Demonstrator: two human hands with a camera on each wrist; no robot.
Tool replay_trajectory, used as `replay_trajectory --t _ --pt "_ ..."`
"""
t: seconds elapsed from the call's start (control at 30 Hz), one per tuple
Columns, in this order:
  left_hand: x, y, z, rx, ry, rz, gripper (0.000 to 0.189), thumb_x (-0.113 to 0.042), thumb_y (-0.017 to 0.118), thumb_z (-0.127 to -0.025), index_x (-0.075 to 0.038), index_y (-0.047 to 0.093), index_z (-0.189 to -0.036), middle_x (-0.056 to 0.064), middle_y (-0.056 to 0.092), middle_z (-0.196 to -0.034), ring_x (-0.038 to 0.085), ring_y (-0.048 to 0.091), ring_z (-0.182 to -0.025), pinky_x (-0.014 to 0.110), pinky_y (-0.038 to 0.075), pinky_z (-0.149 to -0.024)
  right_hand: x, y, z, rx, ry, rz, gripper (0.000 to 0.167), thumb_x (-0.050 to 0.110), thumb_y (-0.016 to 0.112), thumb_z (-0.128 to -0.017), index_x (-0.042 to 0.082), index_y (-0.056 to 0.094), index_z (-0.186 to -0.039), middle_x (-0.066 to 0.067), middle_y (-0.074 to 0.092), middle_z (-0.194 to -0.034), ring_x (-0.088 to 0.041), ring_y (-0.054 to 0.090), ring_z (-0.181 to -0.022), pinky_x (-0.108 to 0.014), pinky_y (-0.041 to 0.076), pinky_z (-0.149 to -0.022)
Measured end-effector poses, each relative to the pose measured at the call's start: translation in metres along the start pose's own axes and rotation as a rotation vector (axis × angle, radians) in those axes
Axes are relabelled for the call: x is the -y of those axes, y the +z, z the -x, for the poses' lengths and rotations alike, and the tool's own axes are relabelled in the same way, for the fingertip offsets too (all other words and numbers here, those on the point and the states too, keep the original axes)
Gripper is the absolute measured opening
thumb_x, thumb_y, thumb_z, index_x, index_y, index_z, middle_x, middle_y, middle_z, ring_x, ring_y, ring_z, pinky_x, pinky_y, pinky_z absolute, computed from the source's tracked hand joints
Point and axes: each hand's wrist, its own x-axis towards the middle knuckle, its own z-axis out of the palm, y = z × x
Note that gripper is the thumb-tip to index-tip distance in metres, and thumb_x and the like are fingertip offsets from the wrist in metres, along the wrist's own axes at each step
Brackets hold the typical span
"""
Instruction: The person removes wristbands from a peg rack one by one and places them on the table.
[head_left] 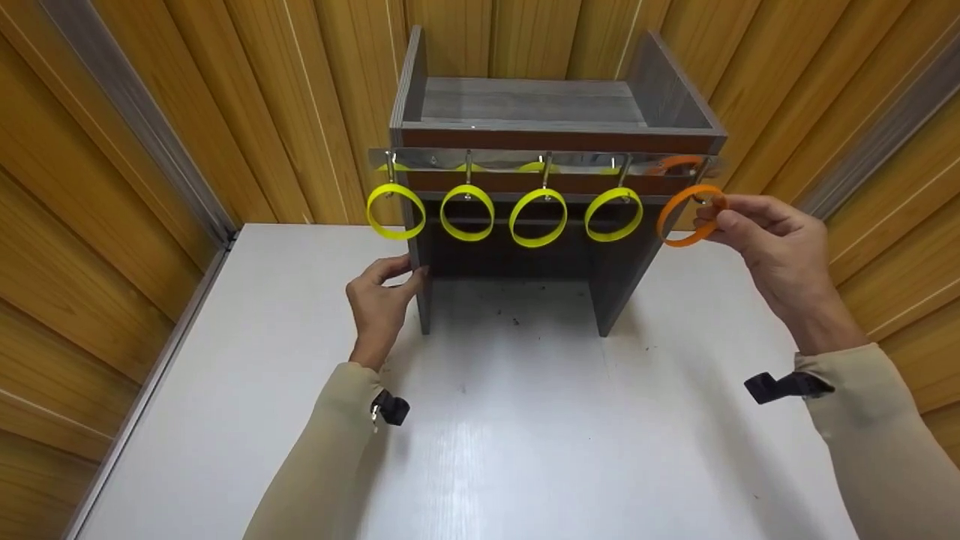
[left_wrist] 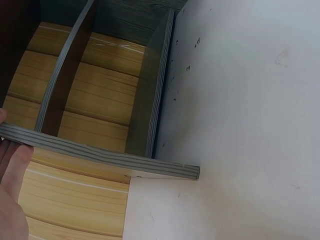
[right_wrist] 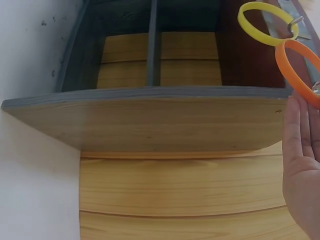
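My right hand (head_left: 784,251) pinches the right edge of an orange wristband (head_left: 667,217) between thumb and fingers. The band is at the rightmost hook (head_left: 703,174) of a shiny metal strip, and the hook's tip shows inside its loop. In the right wrist view, the orange wristband (right_wrist: 286,66) overlaps a neighbouring yellow wristband (right_wrist: 248,29). With my left hand (head_left: 380,304) I grip the front edge of the left side panel (head_left: 420,296) of a small grey wooden shelf, thumb on the inner side. The left wrist view has the fingers (left_wrist: 14,167) at this panel's edge.
Several yellow wristbands (head_left: 538,241) hang from the other hooks in a row. The shelf has an open top tray (head_left: 525,101) and stands on a white table (head_left: 525,435). Wood-slat walls (head_left: 315,112) rise behind and at both sides. Small dark specks (head_left: 515,322) dot the tabletop.
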Motion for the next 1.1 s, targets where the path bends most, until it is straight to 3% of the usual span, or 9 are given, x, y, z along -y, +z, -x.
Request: replay_trajectory --t 0.3,0.53,0.7,0.87,1.1 --pt "0.002 -0.001 0.002 0.001 -0.001 -0.009 0.019 -0.002 0.086 -0.087 -0.004 0.083 -0.106 0.001 0.080 -0.100 0.017 0.075 -0.098 0.037 0.065 -0.083 0.010 0.008 0.003 -0.011 -0.043 -0.046 0.026 -0.025 0.049 -0.100 -0.030 0.054 -0.125 -0.033 0.072 -0.115 -0.038 0.073 -0.106 -0.048 0.058 -0.098" --pt "0.002 -0.005 0.005 -0.023 -0.011 -0.018 0.019 -0.001 0.086 -0.087 -0.005 0.083 -0.105 0.001 0.080 -0.100 0.017 0.075 -0.097 0.034 0.064 -0.083 0.015 0.006 0.013 -0.010 -0.067 -0.065 0.027 -0.025 0.050 -0.100 -0.031 0.052 -0.126 -0.035 0.071 -0.116 -0.040 0.073 -0.107 -0.048 0.057 -0.099" --pt "-0.001 -0.002 0.007 -0.027 -0.007 -0.005 0.020 0.001 0.086 -0.086 -0.004 0.083 -0.106 0.003 0.080 -0.100 0.019 0.075 -0.097 0.040 0.065 -0.084 0.018 -0.006 0.028 -0.002 -0.062 -0.072 0.028 -0.026 0.047 -0.100 -0.031 0.051 -0.128 -0.036 0.069 -0.118 -0.041 0.072 -0.109 -0.047 0.057 -0.100" --pt "-0.002 0.003 0.002 -0.020 0.005 0.011 0.020 0.000 0.086 -0.086 -0.004 0.083 -0.105 0.003 0.080 -0.100 0.019 0.076 -0.096 0.031 0.064 -0.083 0.014 -0.020 0.041 -0.029 -0.062 -0.021 0.027 -0.027 0.047 -0.099 -0.032 0.052 -0.125 -0.035 0.071 -0.115 -0.041 0.073 -0.106 -0.046 0.058 -0.099" --pt "0.001 -0.002 0.003 -0.050 -0.005 0.012 0.020 -0.001 0.086 -0.086 -0.003 0.083 -0.105 0.004 0.081 -0.100 0.019 0.076 -0.096 0.026 0.063 -0.080 -0.011 -0.032 0.050 -0.080 0.016 0.060 0.028 -0.029 0.047 -0.098 -0.031 0.052 -0.125 -0.031 0.073 -0.112 -0.036 0.075 -0.104 -0.044 0.060 -0.094"
